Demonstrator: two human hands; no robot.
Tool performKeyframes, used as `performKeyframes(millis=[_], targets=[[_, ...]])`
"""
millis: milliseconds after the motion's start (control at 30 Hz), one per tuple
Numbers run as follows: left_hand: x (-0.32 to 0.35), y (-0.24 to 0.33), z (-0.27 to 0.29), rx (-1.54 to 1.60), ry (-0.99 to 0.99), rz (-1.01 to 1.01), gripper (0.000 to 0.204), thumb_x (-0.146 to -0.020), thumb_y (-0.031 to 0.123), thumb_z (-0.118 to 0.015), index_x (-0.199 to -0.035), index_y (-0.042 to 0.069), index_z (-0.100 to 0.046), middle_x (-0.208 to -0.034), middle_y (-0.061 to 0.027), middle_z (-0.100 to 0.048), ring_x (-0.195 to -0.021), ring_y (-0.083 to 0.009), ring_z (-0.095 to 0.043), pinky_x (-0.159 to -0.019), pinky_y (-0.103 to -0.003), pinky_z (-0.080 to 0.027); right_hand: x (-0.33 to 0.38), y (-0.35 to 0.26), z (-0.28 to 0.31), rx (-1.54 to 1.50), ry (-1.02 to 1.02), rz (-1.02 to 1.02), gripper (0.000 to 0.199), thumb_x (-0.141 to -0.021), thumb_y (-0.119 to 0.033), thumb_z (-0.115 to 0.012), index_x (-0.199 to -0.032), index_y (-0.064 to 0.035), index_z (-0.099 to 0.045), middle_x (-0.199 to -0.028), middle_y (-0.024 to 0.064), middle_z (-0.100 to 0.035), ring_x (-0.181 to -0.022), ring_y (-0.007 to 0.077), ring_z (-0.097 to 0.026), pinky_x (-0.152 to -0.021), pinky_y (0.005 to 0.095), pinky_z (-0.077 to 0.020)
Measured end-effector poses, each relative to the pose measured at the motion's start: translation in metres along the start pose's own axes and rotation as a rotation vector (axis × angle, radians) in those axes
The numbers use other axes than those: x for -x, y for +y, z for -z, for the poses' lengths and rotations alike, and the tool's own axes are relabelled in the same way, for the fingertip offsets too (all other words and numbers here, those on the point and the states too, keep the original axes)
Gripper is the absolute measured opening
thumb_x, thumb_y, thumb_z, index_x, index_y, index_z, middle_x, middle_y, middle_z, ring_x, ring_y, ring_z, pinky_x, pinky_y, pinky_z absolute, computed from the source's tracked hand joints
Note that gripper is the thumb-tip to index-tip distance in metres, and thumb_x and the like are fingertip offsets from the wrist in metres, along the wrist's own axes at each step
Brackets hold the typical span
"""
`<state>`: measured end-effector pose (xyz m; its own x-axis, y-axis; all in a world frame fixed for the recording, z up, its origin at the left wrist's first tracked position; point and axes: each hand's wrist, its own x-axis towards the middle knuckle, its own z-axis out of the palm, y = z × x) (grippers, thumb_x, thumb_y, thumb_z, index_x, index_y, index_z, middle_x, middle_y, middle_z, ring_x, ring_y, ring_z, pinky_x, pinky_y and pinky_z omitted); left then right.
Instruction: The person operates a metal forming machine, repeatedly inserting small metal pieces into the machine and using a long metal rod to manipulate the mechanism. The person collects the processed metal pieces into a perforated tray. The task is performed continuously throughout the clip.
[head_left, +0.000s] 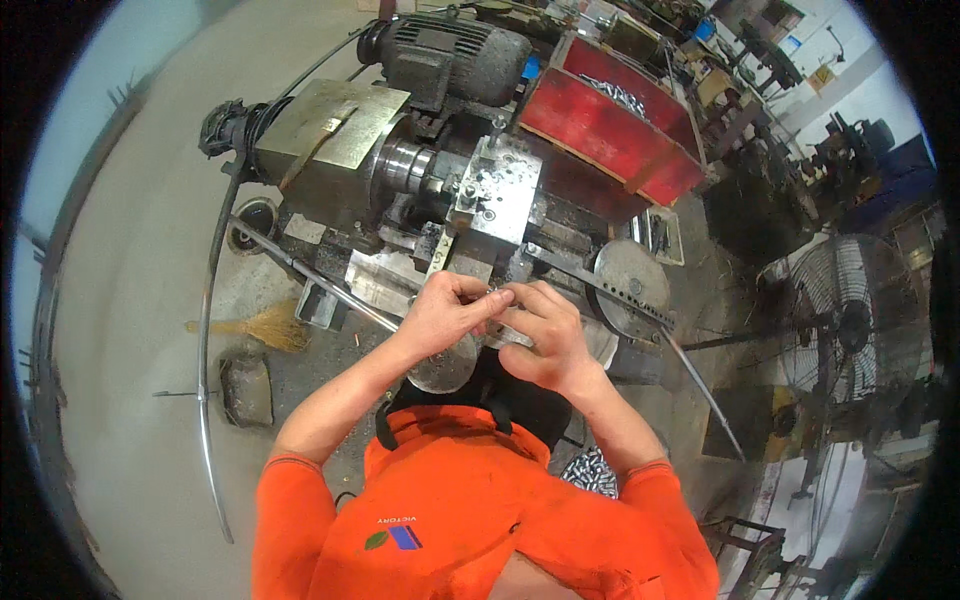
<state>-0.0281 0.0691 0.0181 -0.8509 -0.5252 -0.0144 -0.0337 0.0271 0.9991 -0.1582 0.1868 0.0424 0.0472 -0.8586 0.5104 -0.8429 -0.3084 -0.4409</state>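
Observation:
In front of the machine, my left hand [447,314] and my right hand [545,335] meet at the fingertips. Thumbs and fingers of both are pinched together, and whatever small thing they hold is too hidden to make out. Just beyond them stands a small lathe with a bright spindle [407,166] and a steel tool block [503,190]. A perforated flat bar [600,283] runs out to the right of my right hand. Below my left hand is a round grey disc [445,368].
A motor [450,62] sits behind the lathe. The red box [600,125] at back right contains small metal parts; more fill a container [591,472] near my right elbow. At left are a long rod [318,275], broom [270,326] and dustpan [245,390]. A fan [853,325] stands right.

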Motion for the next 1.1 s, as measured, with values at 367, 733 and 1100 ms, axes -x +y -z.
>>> performKeyframes(millis=[367,733,1100], targets=[[0.083,0.019,0.179,-0.484,0.582,0.047,0.025,-0.089,0.015,-0.053,-0.102,-0.004,-0.061,-0.067,-0.0055,-0.061,-0.062,-0.0115,-0.058,-0.061,-0.028,-0.047,-0.132,0.066,-0.034,0.354,-0.225,-0.017,0.022,-0.054,-0.017,-0.060,-0.071,-0.0066,-0.069,-0.089,0.0131,-0.064,-0.088,0.0326,-0.055,-0.074,0.0384,-0.0474],[0.247,-0.048,0.234,-0.576,0.816,0.641,0.032,-0.083,0.025,-0.062,-0.099,-0.002,-0.057,-0.079,-0.0191,-0.061,-0.074,-0.0318,-0.060,-0.066,-0.039,-0.046,-0.158,0.119,-0.084,0.190,-0.326,-0.210,0.033,-0.054,-0.017,-0.057,-0.082,-0.0079,-0.073,-0.087,0.0142,-0.066,-0.088,0.0347,-0.058,-0.080,0.0390,-0.0479],[0.244,-0.100,0.270,-1.369,0.811,0.697,0.018,-0.075,0.018,-0.063,-0.081,0.001,-0.059,-0.073,-0.0193,-0.061,-0.072,-0.0376,-0.061,-0.065,-0.045,-0.048,-0.167,0.115,-0.083,0.145,-0.366,-0.181,0.019,-0.049,-0.017,-0.056,-0.060,-0.0031,-0.063,-0.066,0.0243,-0.057,-0.073,0.0416,-0.056,-0.069,0.0454,-0.0471]])
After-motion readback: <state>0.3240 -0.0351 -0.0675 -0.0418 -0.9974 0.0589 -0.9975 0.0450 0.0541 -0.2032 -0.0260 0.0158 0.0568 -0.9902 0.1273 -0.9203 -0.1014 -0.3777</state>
